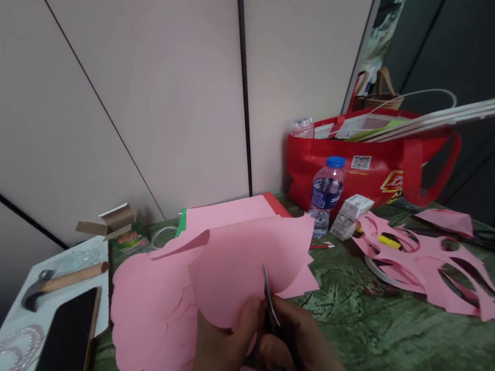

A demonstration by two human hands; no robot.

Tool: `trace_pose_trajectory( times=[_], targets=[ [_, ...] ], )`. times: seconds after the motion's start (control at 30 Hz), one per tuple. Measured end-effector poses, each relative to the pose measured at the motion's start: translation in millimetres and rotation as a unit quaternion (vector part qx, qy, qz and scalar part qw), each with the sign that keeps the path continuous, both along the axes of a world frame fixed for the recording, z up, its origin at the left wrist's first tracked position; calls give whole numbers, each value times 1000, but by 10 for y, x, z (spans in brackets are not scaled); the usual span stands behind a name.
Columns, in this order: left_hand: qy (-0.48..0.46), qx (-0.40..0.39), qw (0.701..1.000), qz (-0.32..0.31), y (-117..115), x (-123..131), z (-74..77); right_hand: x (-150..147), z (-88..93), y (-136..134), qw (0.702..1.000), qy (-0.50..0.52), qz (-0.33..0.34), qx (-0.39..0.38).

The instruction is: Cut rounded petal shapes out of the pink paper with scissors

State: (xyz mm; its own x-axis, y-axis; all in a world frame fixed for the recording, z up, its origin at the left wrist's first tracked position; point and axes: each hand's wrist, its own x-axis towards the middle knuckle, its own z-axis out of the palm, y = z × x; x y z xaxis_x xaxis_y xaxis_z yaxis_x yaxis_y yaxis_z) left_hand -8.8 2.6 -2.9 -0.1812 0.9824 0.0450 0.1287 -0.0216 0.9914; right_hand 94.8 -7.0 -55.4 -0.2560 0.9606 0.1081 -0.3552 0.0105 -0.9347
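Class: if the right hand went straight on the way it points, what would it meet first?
Probably the raised pink sheet, just beyond the right hand and its scissors; the blades overlap it in view, though depth is unclear.

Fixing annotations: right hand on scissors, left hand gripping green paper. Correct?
Not quite: the paper in the left hand is pink, not green, as the head view shows: pink paper. The right hand is on the scissors, as you say.

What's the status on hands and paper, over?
Left hand gripping pink paper. Right hand holding scissors, blades at the paper. More pink sheets beneath; bottle and scraps off right.
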Motion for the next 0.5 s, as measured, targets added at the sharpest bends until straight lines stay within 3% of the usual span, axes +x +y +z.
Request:
trace_pose_trajectory(
  times=[0.17,0.5],
  targets=[
    [-16,-36,999,6,-52,32,6,67,94,31,1000,2,8,24],
    [-24,-25,999,-15,-39,21,36,57,134,26,999,34,23,6]
  ],
)
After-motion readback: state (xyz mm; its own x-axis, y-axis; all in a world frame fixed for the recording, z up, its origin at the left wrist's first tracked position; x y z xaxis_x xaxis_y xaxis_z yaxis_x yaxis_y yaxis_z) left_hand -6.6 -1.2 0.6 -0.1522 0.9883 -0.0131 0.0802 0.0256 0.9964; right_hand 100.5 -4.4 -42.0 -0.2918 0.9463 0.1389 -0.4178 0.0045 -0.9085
